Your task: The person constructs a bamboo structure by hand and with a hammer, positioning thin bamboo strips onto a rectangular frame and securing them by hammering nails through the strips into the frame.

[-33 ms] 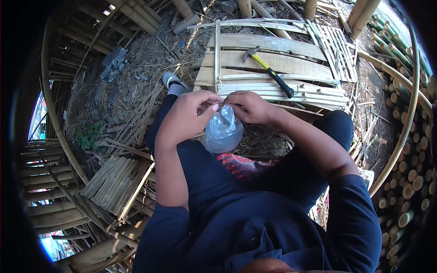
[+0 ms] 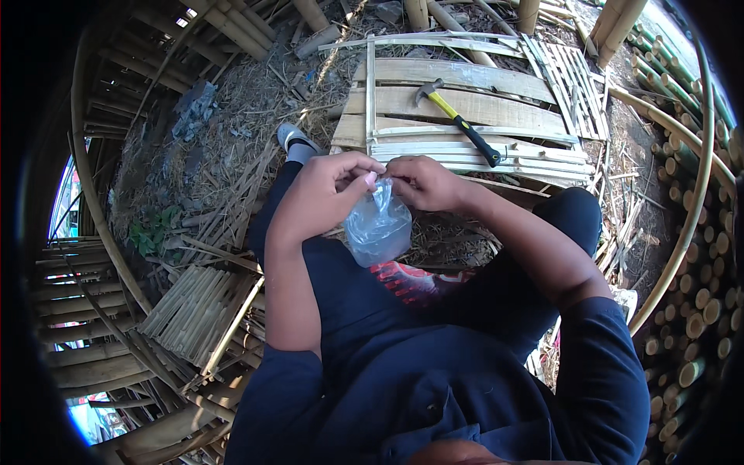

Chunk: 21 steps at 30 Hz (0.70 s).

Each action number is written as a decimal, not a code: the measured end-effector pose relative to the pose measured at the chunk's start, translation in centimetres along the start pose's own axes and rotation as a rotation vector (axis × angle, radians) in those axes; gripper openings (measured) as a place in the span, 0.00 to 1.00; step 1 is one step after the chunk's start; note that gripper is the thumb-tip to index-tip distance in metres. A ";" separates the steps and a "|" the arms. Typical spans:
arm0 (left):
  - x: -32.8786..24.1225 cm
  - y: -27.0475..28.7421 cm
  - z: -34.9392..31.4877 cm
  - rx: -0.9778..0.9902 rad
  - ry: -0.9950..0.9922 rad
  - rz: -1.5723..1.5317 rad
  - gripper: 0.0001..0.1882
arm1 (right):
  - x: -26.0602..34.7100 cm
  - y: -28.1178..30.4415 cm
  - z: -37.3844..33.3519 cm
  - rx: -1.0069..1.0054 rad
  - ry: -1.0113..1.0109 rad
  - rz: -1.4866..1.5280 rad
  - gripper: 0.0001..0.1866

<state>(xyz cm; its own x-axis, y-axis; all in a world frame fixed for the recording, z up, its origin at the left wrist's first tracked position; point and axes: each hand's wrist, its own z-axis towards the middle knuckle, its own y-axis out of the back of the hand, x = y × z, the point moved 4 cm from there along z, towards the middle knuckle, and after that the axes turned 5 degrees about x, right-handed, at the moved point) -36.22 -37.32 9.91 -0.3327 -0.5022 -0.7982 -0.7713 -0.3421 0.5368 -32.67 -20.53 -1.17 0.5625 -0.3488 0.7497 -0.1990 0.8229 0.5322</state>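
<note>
A clear plastic bag [image 2: 377, 231], rounded and full below, hangs by its gathered neck over my lap. My left hand [image 2: 329, 186] pinches the neck from the left, thumb and fingertips pressed together. From the other side my right hand [image 2: 422, 182] grips the same neck with curled fingers, its fingertips close to the left hand's. What is inside the bag cannot be made out. Just beyond my hands lies a claw hammer [image 2: 459, 122] with a yellow and black handle, resting on a low wooden plank platform [image 2: 496, 108].
Pale split-bamboo strips [image 2: 480, 157] lie along the platform's near edge. A bundle of short bamboo sticks [image 2: 195, 310] is at my left. Stacked bamboo poles [image 2: 694, 310] rise on the right, behind a bent bamboo pole [image 2: 694, 217]. Straw and scraps [image 2: 232, 170] litter the ground.
The bag has turned and shifted slightly, its bottom hanging a little lower and its neck drawn narrower. Both hands keep their hold on the neck with only small finger movements.
</note>
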 end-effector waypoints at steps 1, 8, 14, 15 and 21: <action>0.2 -0.4 0.0 -0.004 0.003 0.006 0.18 | 0.4 -0.3 -0.1 -0.002 0.007 0.002 0.09; -0.4 -2.3 0.0 -0.102 -0.299 -0.934 0.20 | 0.5 0.1 -0.5 0.104 -0.134 0.159 0.09; 0.1 -2.7 0.0 -0.236 -0.307 -0.742 0.14 | -0.8 1.5 -0.6 0.028 -0.200 0.129 0.08; 0.0 -2.7 -0.1 -0.287 -0.325 -0.689 0.08 | -0.7 1.7 -0.5 -0.002 -0.186 0.111 0.06; -2.9 -1.1 -2.9 -0.180 -0.751 -0.939 0.23 | -1.4 2.6 -0.9 -0.013 -0.230 0.008 0.07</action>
<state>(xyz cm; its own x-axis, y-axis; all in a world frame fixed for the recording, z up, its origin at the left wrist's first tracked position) -32.86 -37.78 12.48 0.0374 0.5647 -0.8245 -0.8143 -0.4610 -0.3527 -33.23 -17.49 -1.14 0.3629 -0.4342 0.8245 -0.1913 0.8312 0.5220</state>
